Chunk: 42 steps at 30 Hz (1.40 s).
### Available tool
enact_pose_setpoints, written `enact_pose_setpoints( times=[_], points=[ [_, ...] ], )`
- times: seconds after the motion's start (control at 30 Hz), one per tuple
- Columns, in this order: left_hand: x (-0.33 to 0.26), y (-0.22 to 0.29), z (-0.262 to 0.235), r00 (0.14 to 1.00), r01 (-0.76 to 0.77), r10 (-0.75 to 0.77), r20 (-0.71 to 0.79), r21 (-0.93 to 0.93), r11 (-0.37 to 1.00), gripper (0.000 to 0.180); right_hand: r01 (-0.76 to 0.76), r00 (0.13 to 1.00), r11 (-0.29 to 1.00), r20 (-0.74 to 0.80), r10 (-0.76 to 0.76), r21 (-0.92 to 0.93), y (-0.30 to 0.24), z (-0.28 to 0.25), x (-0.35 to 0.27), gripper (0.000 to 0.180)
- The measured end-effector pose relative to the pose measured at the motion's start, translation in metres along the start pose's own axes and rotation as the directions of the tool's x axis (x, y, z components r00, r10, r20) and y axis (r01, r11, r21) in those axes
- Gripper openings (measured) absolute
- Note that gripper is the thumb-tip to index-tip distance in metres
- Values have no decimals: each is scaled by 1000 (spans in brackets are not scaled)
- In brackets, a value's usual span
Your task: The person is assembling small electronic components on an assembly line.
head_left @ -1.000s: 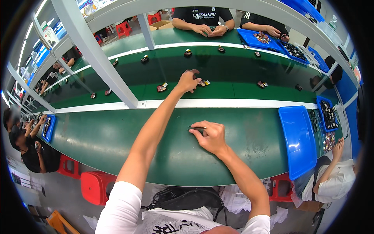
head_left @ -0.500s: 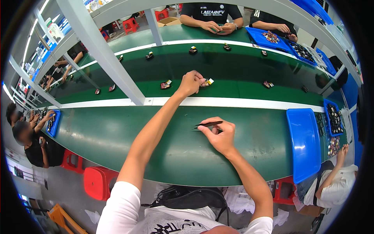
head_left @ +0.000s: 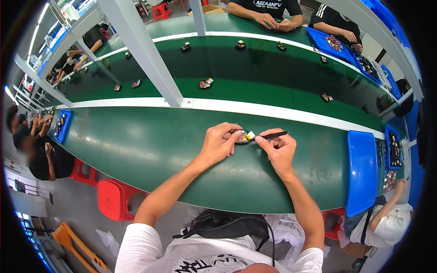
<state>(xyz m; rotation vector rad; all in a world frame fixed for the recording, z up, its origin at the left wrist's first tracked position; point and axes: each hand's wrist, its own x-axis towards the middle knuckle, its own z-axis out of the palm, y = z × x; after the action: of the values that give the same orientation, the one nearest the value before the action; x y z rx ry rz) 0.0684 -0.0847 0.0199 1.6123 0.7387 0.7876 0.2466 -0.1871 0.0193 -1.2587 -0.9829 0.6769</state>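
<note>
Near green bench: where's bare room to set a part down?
Free: bench between the far-left blue bin and left hand; also between right hand and the big blue tray. Crowded: right end beyond that tray, with a filled bin and loose parts.

Factory assembly hall: green workbench [head_left: 136,136], blue trays [head_left: 318,38] of small parts [head_left: 333,43], workers [head_left: 268,10] on both sides.

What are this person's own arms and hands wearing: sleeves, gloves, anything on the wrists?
The left hand and right hand are bare: no gloves, watch or bracelet visible. Both forearms are uncovered. The white T-shirt has short sleeves and black print in front.
</note>
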Motion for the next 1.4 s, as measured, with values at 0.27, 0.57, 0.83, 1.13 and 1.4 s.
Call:
enact_pose_setpoints(
  times=[0.27, 0.57, 0.83, 1.13, 1.4],
  points=[
    [-3, -6, -2, 994, -106, 105, 8, 48, 993, 14, 100, 994, 985, -17, -104, -141, 0, 6, -2, 11],
    [-3, -7, 0, 988, -154, 156, -9, 96, 983, 14, 85, 996, 975, -15, -90, -203, 3, 2, -3, 12],
    [-3, -13, 1, 967, -248, 254, -12, 165, 954, 13, 81, 996, 977, -7, -84, -197, 2, 5, -4, 12],
    [-3, -11, 1, 950, -306, 311, 2, 198, 931, 13, -49, 999, 998, -20, 48, -41, 2, 6, -4, 12],
    [-6, -12, -1, 943, -325, 332, 9, 237, 916, 14, -186, 982, 967, 3, 188, 173, -1, 10, -3, 12]
  ],
)
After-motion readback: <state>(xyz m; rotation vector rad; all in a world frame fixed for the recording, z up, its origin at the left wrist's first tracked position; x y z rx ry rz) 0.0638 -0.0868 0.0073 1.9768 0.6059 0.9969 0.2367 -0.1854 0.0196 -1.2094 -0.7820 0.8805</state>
